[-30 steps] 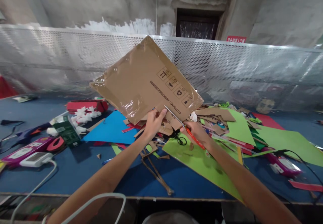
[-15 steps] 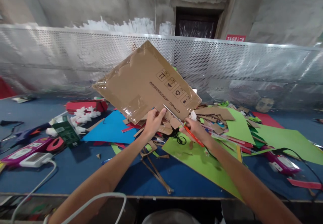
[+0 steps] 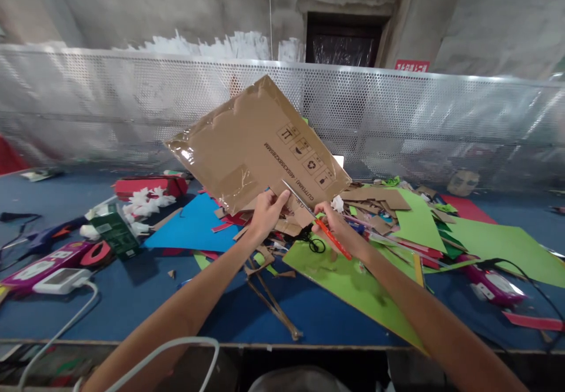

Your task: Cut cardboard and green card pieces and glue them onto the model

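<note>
A large brown cardboard sheet [image 3: 238, 139] with printed symbols and glossy clear tape is held up, tilted, above the littered table. My left hand [image 3: 267, 212] pinches its lower edge, thumb on the near face. Orange-handled scissors [image 3: 332, 236] sit in my right hand [image 3: 338, 227], fingers wrapped round the handles. Their metal blades lie on the cardboard at its lower edge, the tip close to my left thumb. A flap of the sheet hangs beside the blades. Under my hands are cardboard scraps [image 3: 289, 227] and a black cord [image 3: 315, 243].
Green sheets [image 3: 353, 286] spread to the right, a blue sheet [image 3: 194, 227] to the left. A green box [image 3: 117, 233], a glue gun [image 3: 55, 230] and a purple power strip [image 3: 48, 265] stand at left. A perforated metal screen [image 3: 397, 121] runs along the back. A white cable [image 3: 172, 345] crosses my left forearm.
The cardboard's top corner has shifted slightly right and down. The scissor blades have closed somewhat, and my right fingers have drawn together on the handles.
</note>
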`<state>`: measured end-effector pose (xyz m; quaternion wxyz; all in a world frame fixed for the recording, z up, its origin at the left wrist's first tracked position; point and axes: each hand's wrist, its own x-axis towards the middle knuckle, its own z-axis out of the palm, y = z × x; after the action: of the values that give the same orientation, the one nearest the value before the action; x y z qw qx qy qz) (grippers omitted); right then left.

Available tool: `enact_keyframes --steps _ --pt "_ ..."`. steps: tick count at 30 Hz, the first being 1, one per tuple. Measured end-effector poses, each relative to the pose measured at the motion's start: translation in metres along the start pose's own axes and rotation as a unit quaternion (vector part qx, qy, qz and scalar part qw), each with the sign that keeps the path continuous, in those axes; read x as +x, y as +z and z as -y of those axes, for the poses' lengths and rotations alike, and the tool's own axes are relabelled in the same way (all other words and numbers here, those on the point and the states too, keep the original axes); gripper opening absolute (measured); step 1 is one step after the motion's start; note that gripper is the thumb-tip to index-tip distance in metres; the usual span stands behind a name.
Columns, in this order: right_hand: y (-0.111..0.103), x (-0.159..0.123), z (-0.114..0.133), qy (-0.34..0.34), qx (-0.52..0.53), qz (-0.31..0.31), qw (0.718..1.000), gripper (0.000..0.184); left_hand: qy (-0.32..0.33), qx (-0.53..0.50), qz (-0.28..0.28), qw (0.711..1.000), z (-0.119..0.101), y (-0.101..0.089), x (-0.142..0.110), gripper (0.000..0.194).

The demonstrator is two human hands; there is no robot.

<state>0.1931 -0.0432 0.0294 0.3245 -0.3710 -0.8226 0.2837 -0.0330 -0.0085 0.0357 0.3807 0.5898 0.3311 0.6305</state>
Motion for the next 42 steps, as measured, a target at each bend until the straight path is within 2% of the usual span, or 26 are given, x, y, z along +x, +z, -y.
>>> enact_keyframes --steps 6,10,13,19,23,28,32,42 --pt "-0.005 -0.001 0.011 -0.002 -0.115 -0.014 0.993 0.022 -0.02 -0.027 0.001 0.999 0.011 0.004 0.0 0.051" --pt "-0.007 -0.001 0.013 -0.007 -0.174 -0.013 0.985 0.021 -0.024 -0.074 -0.063 0.995 0.024 0.008 0.0 0.051" --pt "-0.006 -0.001 0.011 -0.007 -0.171 -0.002 0.985 0.021 -0.007 -0.05 -0.09 0.995 0.025 0.008 0.0 0.051" --pt "-0.002 0.001 0.008 -0.019 -0.131 -0.004 0.991 0.024 0.051 0.021 -0.085 0.995 0.009 0.004 -0.001 0.053" --pt "-0.001 0.0 0.009 -0.019 -0.118 0.001 0.993 0.026 0.04 0.022 -0.064 0.997 0.008 0.004 -0.002 0.054" --pt "-0.001 -0.002 0.011 -0.004 -0.1 0.012 0.995 0.028 0.042 0.051 -0.072 0.995 0.009 0.005 -0.002 0.057" --pt "0.002 -0.001 0.007 -0.018 -0.1 -0.012 0.995 0.027 0.046 0.033 -0.066 0.996 0.007 0.006 -0.002 0.054" --pt "0.003 0.0 0.011 0.001 -0.126 -0.002 0.992 0.029 0.062 0.034 -0.065 0.995 0.005 0.007 -0.002 0.057"
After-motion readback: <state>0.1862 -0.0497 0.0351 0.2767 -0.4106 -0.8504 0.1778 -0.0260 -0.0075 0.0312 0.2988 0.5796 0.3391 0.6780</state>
